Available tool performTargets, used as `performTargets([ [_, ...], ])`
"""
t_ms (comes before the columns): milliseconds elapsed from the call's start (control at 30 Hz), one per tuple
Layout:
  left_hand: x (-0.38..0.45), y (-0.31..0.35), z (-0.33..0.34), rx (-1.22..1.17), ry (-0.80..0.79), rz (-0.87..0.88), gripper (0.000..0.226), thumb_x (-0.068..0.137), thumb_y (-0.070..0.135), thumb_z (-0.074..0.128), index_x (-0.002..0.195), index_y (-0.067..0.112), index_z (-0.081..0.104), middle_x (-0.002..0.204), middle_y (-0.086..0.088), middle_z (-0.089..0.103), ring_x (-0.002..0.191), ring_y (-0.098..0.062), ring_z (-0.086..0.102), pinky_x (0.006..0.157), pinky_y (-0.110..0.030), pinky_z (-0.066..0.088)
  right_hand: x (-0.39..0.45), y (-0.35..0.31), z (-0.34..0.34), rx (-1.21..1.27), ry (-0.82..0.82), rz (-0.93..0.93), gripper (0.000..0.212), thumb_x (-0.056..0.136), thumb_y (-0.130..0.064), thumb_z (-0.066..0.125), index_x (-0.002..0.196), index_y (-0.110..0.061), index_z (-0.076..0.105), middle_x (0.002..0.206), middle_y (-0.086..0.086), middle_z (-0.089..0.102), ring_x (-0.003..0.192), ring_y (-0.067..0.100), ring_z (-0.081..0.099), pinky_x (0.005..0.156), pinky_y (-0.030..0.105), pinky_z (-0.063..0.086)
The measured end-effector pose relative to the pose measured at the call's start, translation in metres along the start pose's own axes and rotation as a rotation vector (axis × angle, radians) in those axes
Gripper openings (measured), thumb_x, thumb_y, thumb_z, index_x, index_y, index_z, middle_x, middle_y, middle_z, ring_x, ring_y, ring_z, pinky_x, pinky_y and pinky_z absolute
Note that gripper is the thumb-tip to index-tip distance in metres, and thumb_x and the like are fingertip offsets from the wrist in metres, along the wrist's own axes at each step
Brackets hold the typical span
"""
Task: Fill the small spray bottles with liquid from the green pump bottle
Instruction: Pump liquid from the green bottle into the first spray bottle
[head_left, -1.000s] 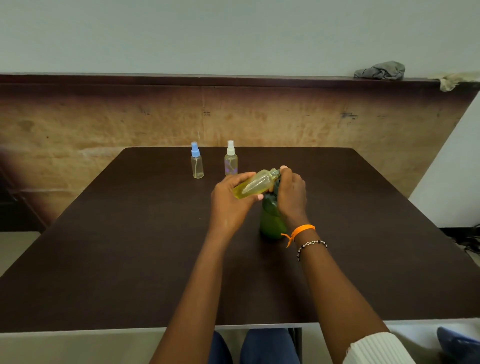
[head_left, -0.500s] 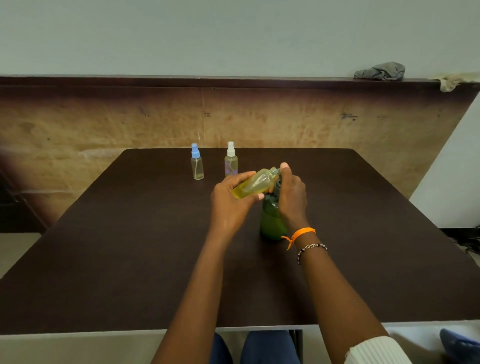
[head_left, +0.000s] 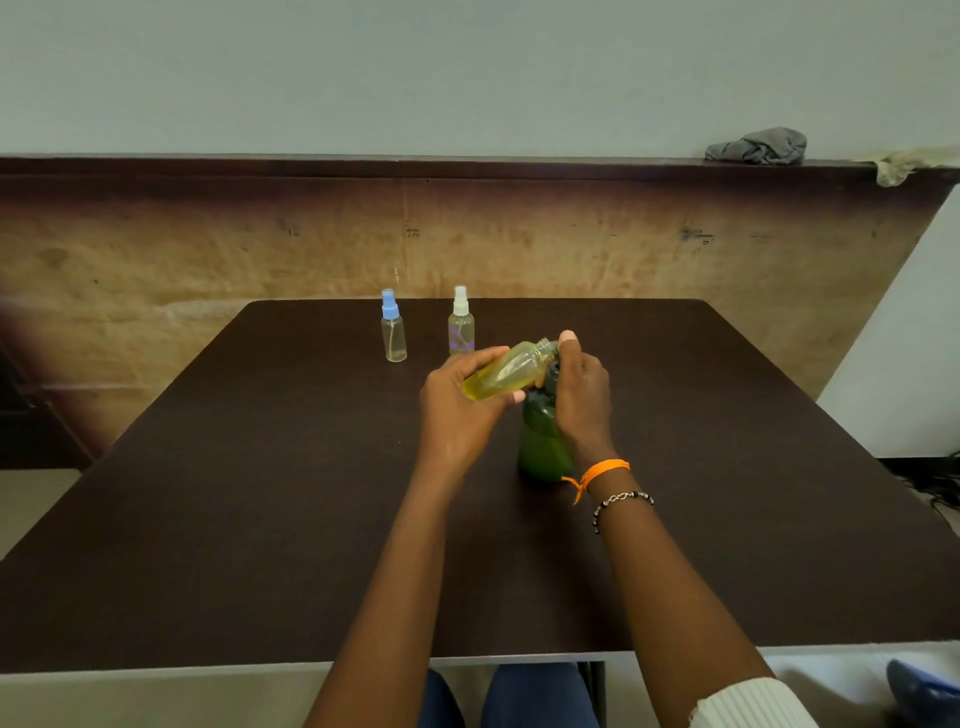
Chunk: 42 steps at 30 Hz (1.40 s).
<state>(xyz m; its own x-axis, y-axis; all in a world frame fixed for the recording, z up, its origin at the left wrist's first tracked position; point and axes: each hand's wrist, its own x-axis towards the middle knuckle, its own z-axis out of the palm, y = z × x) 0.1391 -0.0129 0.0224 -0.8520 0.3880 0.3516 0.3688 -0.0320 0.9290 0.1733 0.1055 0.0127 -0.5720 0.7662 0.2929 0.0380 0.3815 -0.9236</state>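
The green pump bottle (head_left: 543, 441) stands upright on the dark table (head_left: 260, 493), right of centre. My right hand (head_left: 584, 395) is curled round its top, which hides the pump head; one finger sticks up. My left hand (head_left: 457, 410) grips an uncapped small clear bottle (head_left: 506, 371), tilted almost flat with its open neck against the pump. Yellow liquid lies in it. Two capped spray bottles stand at the far edge: one with a blue cap (head_left: 393, 327), one with a white cap (head_left: 461, 322) that holds pale yellow liquid.
A wood-panelled wall with a dark ledge runs behind the table. On the ledge's right end lie a grey cloth (head_left: 758, 147) and a pale rag (head_left: 904, 163). My knees show under the near table edge.
Both hands and the tilted bottle stay in the same place. My right hand's raised finger has shifted slightly on the pump top.
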Motion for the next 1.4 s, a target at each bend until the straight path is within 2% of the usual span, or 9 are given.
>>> performTargets([
  [167, -0.001, 0.0, 0.0, -0.012, 0.0, -0.004, 0.05, 0.066, -0.003, 0.077, 0.109, 0.02, 0.066, 0.096, 0.014, 0.061, 0.09, 0.002, 0.06, 0.082, -0.013, 0.05, 0.0, 0.006, 0.0, 0.037, -0.046, 0.04, 0.056, 0.093, -0.051, 0.03, 0.06, -0.014, 0.057, 0.07, 0.002, 0.062, 0.077, 0.028, 0.057, 0.076, 0.041, 0.044],
  [400, -0.002, 0.001, 0.0, -0.028, 0.0, -0.004, 0.051, 0.065, -0.004, 0.076, 0.108, 0.021, 0.066, 0.097, 0.01, 0.062, 0.088, 0.003, 0.06, 0.082, -0.014, 0.05, 0.002, 0.001, -0.003, 0.025, -0.046, 0.08, 0.053, 0.097, -0.046, 0.032, 0.056, -0.02, 0.053, 0.072, 0.0, 0.06, 0.081, 0.025, 0.056, 0.078, 0.04, 0.041],
  [533, -0.001, -0.001, 0.001, -0.026, -0.002, -0.004, 0.052, 0.065, -0.005, 0.077, 0.108, 0.023, 0.065, 0.098, 0.008, 0.062, 0.087, 0.002, 0.06, 0.083, -0.016, 0.05, 0.003, 0.0, 0.0, 0.06, -0.023, 0.074, 0.056, 0.089, -0.046, 0.035, 0.045, -0.017, 0.051, 0.053, -0.006, 0.054, 0.068, 0.022, 0.05, 0.07, 0.04, 0.04],
  [633, 0.001, -0.002, 0.001, -0.012, 0.006, -0.008, 0.052, 0.064, -0.006, 0.076, 0.109, 0.019, 0.066, 0.101, 0.003, 0.063, 0.088, -0.003, 0.061, 0.083, -0.016, 0.05, 0.002, -0.001, 0.003, 0.054, -0.003, 0.034, 0.056, 0.087, -0.039, 0.034, 0.038, -0.024, 0.056, 0.039, -0.009, 0.05, 0.057, 0.018, 0.046, 0.066, 0.036, 0.039],
  [767, 0.001, -0.003, 0.001, -0.018, 0.009, -0.006, 0.053, 0.064, -0.006, 0.076, 0.108, 0.022, 0.065, 0.102, 0.002, 0.063, 0.091, -0.007, 0.062, 0.084, -0.017, 0.05, 0.002, -0.002, 0.002, 0.002, -0.003, 0.002, 0.052, 0.081, -0.041, 0.028, 0.04, -0.016, 0.049, 0.049, -0.002, 0.053, 0.061, 0.022, 0.051, 0.066, 0.035, 0.039],
  [967, 0.0, -0.001, 0.0, -0.053, -0.001, -0.002, 0.052, 0.065, -0.005, 0.076, 0.107, 0.024, 0.064, 0.098, 0.013, 0.062, 0.09, 0.003, 0.06, 0.082, -0.012, 0.049, 0.001, -0.001, 0.001, -0.054, -0.015, 0.024, 0.063, 0.095, -0.054, 0.028, 0.053, -0.015, 0.054, 0.064, 0.002, 0.062, 0.071, 0.022, 0.056, 0.068, 0.034, 0.037],
  [1100, 0.0, 0.0, 0.001, -0.049, 0.004, 0.008, 0.054, 0.065, -0.006, 0.076, 0.106, 0.025, 0.064, 0.097, 0.012, 0.063, 0.087, 0.005, 0.06, 0.078, -0.009, 0.048, 0.0, -0.007, -0.002, -0.06, -0.019, 0.038, 0.059, 0.099, -0.041, 0.031, 0.05, -0.016, 0.05, 0.059, -0.004, 0.054, 0.069, 0.02, 0.049, 0.068, 0.032, 0.032],
  [1233, -0.001, -0.003, -0.001, 0.001, -0.005, 0.011, 0.052, 0.063, -0.005, 0.077, 0.109, 0.017, 0.067, 0.101, 0.002, 0.064, 0.09, -0.005, 0.062, 0.082, -0.015, 0.05, -0.001, -0.008, -0.003, -0.058, 0.031, 0.007, 0.058, 0.098, -0.028, 0.035, 0.041, -0.018, 0.04, 0.052, -0.003, 0.046, 0.063, 0.021, 0.043, 0.067, 0.032, 0.03],
  [1400, 0.001, -0.001, 0.001, -0.007, 0.011, -0.011, 0.051, 0.064, -0.005, 0.077, 0.109, 0.016, 0.068, 0.098, 0.008, 0.063, 0.09, -0.005, 0.062, 0.082, -0.014, 0.049, -0.003, -0.009, -0.003, -0.053, 0.021, 0.013, 0.057, 0.099, -0.03, 0.033, 0.044, -0.017, 0.041, 0.055, -0.003, 0.047, 0.059, 0.015, 0.042, 0.068, 0.032, 0.03],
])
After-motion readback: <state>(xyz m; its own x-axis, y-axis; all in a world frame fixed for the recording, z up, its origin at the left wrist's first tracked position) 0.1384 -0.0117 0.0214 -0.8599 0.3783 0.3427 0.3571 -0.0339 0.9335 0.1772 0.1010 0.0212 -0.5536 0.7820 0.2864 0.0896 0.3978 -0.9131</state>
